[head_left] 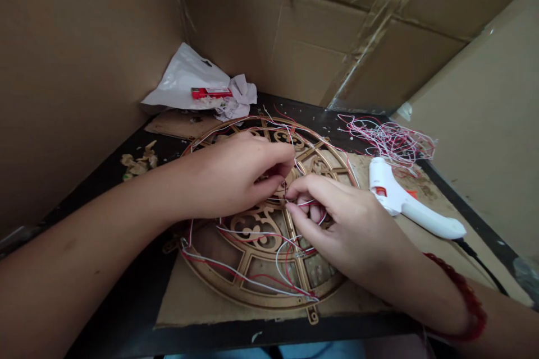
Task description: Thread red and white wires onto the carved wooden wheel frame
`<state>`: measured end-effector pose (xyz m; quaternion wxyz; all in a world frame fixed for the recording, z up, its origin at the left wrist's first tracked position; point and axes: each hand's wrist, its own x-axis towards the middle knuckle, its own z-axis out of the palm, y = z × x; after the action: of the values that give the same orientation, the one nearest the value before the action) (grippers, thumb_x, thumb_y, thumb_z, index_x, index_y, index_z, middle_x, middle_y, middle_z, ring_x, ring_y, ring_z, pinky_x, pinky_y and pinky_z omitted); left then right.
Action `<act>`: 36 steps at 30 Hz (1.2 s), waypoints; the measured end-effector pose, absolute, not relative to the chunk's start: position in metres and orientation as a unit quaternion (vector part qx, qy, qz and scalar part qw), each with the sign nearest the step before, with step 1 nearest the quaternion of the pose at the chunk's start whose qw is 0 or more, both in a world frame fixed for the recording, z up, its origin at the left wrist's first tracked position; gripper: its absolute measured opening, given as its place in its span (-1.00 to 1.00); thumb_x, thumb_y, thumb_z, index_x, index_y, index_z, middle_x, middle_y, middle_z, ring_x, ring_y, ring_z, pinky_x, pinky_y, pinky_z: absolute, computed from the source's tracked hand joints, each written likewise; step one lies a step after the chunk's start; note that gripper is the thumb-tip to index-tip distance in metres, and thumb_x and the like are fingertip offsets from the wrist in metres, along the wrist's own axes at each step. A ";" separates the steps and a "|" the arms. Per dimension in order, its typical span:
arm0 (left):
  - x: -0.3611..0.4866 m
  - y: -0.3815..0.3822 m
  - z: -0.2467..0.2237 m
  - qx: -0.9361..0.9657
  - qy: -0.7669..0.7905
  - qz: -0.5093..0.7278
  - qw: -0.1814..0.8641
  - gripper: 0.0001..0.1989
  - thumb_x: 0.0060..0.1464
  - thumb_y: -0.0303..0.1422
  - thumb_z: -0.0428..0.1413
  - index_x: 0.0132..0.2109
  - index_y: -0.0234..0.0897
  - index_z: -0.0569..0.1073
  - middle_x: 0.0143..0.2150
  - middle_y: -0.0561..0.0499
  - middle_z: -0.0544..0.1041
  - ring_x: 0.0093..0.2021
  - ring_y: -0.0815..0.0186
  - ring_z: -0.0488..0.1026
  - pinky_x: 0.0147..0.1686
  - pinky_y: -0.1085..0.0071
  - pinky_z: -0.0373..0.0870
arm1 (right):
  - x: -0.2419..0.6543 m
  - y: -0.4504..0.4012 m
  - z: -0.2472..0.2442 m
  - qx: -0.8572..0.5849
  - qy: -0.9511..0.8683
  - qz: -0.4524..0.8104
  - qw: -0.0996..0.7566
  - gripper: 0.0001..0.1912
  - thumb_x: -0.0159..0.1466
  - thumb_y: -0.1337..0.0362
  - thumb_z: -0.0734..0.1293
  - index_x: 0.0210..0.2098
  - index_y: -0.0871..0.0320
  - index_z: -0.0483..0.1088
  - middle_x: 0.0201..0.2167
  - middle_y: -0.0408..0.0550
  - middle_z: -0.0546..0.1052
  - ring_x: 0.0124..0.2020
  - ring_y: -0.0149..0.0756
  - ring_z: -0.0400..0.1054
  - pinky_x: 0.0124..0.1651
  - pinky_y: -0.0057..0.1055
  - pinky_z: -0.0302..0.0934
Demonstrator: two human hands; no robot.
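A round gold-coloured openwork frame (246,286) lies flat on a cardboard sheet, with red and white wires (252,280) running over its ring and spokes. Over the upper middle of the frame is my left hand (248,171), its thumb and forefinger closed on a thin wire near the centre. My right hand (332,210), just right of it, pinches red and white wire between thumb and forefinger; some wire passes through its curled fingers. The fingertips of both hands are close together but apart. A red beaded bracelet circles the right wrist.
A white glue gun (421,216) lies on the cardboard sheet (202,305) at right, its black cable trailing. Behind it sits a tangled wire bundle (391,140). A white bag (181,81), a red lighter (210,92) and crumpled scraps (138,162) lie at left. Cardboard walls (311,39) surround the black table.
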<state>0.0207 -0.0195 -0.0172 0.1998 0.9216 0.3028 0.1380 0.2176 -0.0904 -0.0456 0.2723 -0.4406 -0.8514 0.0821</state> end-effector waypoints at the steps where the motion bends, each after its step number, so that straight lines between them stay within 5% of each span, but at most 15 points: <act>1: 0.021 -0.020 -0.015 0.917 0.316 0.140 0.201 -0.92 0.24 -0.43 0.09 -0.25 -0.25 0.46 -0.34 0.12 0.49 -0.30 0.35 0.34 -0.26 0.40 0.16 | 0.218 -0.090 -0.045 -0.441 -0.849 0.090 0.276 -0.87 0.29 0.51 0.31 -0.24 0.20 0.42 -0.46 -0.25 0.43 -0.50 -0.49 0.27 -0.44 -0.54 0.14; 7: 0.021 -0.020 -0.010 0.885 0.377 0.201 0.186 -0.89 0.23 -0.49 0.06 -0.28 -0.26 0.43 -0.37 0.12 0.47 -0.34 0.39 0.36 -0.34 0.40 0.17 | 0.218 -0.089 -0.044 -0.445 -0.836 0.119 0.297 -0.84 0.32 0.50 0.29 -0.17 0.19 0.45 -0.33 -0.22 0.52 -0.37 -0.52 0.38 -0.28 -0.57 0.21; 20: 0.019 -0.017 -0.014 0.818 0.426 0.362 0.135 -0.92 0.21 -0.46 0.03 -0.28 -0.21 0.36 -0.37 0.09 0.44 -0.34 0.31 0.35 -0.32 0.29 0.21 | 0.217 -0.090 -0.045 -0.463 -0.822 0.177 0.281 -0.79 0.31 0.48 0.28 -0.10 0.16 0.45 -0.35 -0.24 0.49 -0.41 -0.49 0.31 -0.34 -0.50 0.19; 36: 0.018 -0.015 -0.011 0.749 0.506 0.425 0.056 -0.95 0.21 -0.45 0.11 -0.24 -0.21 0.45 -0.28 0.10 0.55 -0.24 0.32 0.46 -0.30 0.39 0.24 | 0.213 -0.086 -0.045 -0.504 -0.756 0.322 0.267 -0.69 0.22 0.40 0.27 -0.06 0.06 0.41 -0.40 -0.31 0.48 -0.53 -0.50 0.18 -0.46 -0.46 0.14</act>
<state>0.0176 -0.0153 -0.0109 0.0555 0.7485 0.5058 0.4252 0.2125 -0.0860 -0.0450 0.2667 -0.5039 -0.7560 0.3217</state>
